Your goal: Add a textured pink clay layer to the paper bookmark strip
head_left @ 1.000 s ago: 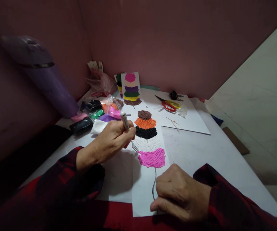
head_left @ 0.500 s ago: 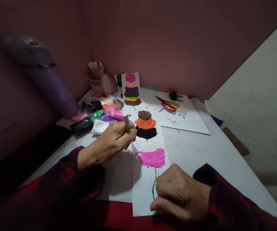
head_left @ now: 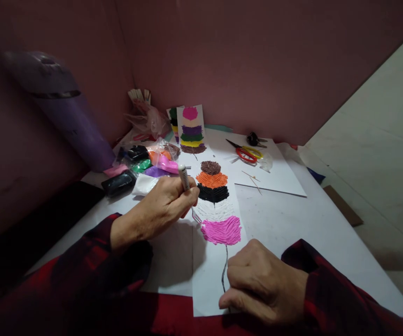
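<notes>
A white paper strip point(head_left: 210, 275) lies in front of me with a clay feather in brown, orange, black, white and pink bands point(head_left: 218, 205) and a thin dark stem. My left hand point(head_left: 163, 205) is closed around a small fork with a white handle point(head_left: 184, 177); its tines touch the left edge of the white and pink bands. My right hand point(head_left: 260, 282), fingers curled under, presses down on the strip's lower right part beside the stem.
Bags of coloured clay point(head_left: 145, 165) lie at the left, with a purple cone-shaped object point(head_left: 70, 121) behind them. A second feather card point(head_left: 191, 128) leans on the back wall. Red and yellow scissors point(head_left: 245, 151) and toothpicks point(head_left: 253, 179) rest on a white sheet point(head_left: 274, 175).
The fork handle has tipped slightly and the tines have shifted a little along the feather's left edge. My right hand has stayed put.
</notes>
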Motion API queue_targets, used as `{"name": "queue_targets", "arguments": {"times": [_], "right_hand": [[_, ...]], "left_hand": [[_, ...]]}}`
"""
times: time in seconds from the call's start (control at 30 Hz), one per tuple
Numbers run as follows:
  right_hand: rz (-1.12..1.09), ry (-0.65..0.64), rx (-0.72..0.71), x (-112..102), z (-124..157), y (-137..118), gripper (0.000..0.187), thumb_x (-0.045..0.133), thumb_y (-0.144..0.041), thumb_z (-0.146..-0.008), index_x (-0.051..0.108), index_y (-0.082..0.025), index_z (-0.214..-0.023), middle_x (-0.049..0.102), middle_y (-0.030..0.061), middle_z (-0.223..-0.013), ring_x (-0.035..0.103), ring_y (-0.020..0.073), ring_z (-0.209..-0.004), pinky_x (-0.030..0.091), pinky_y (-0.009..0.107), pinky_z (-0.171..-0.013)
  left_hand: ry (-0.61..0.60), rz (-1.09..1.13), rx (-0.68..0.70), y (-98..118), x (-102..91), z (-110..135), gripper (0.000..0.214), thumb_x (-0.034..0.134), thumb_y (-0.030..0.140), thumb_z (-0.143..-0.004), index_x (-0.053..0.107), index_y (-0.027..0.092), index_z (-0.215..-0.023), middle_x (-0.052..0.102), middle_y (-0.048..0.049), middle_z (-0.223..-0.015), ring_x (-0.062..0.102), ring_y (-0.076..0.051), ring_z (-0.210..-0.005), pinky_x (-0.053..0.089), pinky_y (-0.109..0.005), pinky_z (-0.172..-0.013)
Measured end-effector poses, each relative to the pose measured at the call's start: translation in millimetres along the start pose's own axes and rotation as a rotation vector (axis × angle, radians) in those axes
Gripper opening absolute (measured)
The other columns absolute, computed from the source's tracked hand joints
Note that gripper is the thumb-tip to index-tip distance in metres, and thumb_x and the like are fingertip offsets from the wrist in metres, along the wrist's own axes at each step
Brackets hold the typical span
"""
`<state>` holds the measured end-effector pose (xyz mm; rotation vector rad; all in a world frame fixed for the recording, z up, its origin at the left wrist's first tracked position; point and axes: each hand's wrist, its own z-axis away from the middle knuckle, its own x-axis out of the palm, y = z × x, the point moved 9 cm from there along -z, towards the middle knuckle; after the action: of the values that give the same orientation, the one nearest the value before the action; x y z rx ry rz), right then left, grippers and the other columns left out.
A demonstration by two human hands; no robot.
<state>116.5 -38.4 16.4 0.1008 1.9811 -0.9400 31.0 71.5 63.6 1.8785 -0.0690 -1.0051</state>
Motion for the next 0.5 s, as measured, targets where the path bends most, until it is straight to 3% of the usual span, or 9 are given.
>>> {"name": "queue_targets", "arguments": {"times": [0.5], "right_hand": [[-0.018,0.012,-0.01,-1.2,-1.0,-1.2,0.046,0.05,-0.036,-0.095,0.042,-0.017,-0.054,0.031,-0.0073,-0.052,0.022,0.0073,-0.047,0.017,0.024,-0.045]], "left_hand": [[-0.004,0.003,-0.006,-4.4,1.3,-1.9,0.033,0.038,0.019,-0.09,0.047,0.016,-0.058,0.048,0.003,-0.052,0.043,-0.008,-0.05,0.035,-0.022,-0.052]]}}
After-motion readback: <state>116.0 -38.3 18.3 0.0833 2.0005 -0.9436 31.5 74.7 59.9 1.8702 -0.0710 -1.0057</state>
